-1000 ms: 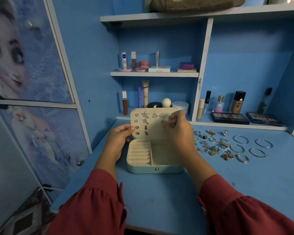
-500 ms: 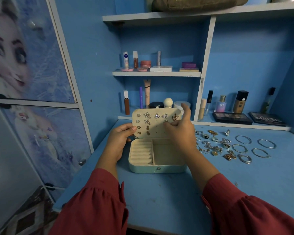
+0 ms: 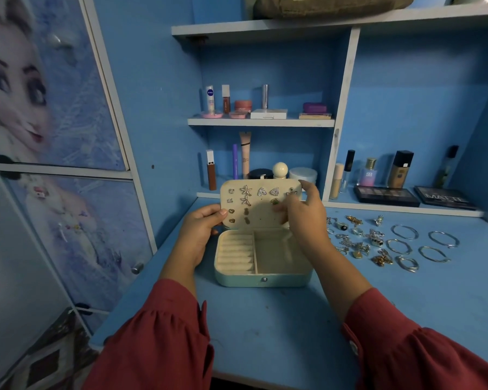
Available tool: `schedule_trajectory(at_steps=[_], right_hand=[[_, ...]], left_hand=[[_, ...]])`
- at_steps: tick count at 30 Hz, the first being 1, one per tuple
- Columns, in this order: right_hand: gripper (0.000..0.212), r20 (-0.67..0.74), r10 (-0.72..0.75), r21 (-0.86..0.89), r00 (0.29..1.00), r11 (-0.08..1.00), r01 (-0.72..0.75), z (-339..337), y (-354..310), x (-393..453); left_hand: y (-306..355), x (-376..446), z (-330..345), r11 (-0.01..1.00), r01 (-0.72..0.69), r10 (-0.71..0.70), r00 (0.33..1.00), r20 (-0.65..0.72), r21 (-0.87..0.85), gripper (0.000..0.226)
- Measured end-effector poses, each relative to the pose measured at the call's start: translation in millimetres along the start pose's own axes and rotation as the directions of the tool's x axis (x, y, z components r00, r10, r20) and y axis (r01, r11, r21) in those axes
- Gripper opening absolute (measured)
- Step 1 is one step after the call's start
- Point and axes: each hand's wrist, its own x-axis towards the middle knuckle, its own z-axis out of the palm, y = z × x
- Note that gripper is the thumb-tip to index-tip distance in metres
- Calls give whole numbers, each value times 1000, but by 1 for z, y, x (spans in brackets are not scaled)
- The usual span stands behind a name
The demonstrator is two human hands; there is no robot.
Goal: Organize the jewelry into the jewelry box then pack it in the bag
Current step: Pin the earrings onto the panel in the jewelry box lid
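Note:
A mint jewelry box stands open on the blue desk, its cream compartments bare. Its raised lid carries several pinned earrings. My left hand grips the lid's left edge. My right hand is at the lid's right side, index finger up along the edge, thumb and fingers pinching a small gold earring against the lid. Loose rings and charms and several silver bangles lie to the right of the box. An olive bag lies on the top shelf.
Cosmetics fill the shelves behind the box, and bottles and two dark palettes line the ledge at the back right. A cupboard with printed doors stands on the left. The desk's front edge runs just below my sleeves.
My right hand has pinned an earring at the lid's upper right and now holds another one lower on the lid. The left hand stays on the lid's left edge.

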Motion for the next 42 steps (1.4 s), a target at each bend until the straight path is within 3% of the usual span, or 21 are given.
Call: schedule_trajectory(at_steps=[6, 11, 16, 23, 30, 38, 42], right_hand=[[30, 63, 162, 177, 985, 969, -171, -6, -10, 6], [54, 177, 303, 250, 936, 906, -341, -16, -12, 13], [59, 317, 416, 300, 853, 809, -506, -30, -13, 20], [32, 540, 409, 313, 736, 714, -626, -46, -9, 22], [42, 638, 358, 267, 682, 727, -632, -53, -10, 22], [42, 650, 307, 236, 695, 789, -568, -54, -6, 23], [41, 649, 301, 204, 699, 816, -541, -54, -3, 25]], left_hand=[[0, -1, -2, 1000, -5, 5, 1000, 12, 13, 15], [3, -3, -2, 999, 17, -17, 1000, 20, -27, 13], [7, -4, -1, 996, 27, -24, 999, 37, -89, 15], [8, -4, -3, 995, 45, -42, 999, 35, -91, 13], [15, -10, -1, 993, 62, -58, 997, 42, -100, 17], [18, -12, 1, 993, 46, -44, 999, 23, -110, 21], [20, -15, 4, 994, 32, -32, 999, 1, -100, 34]])
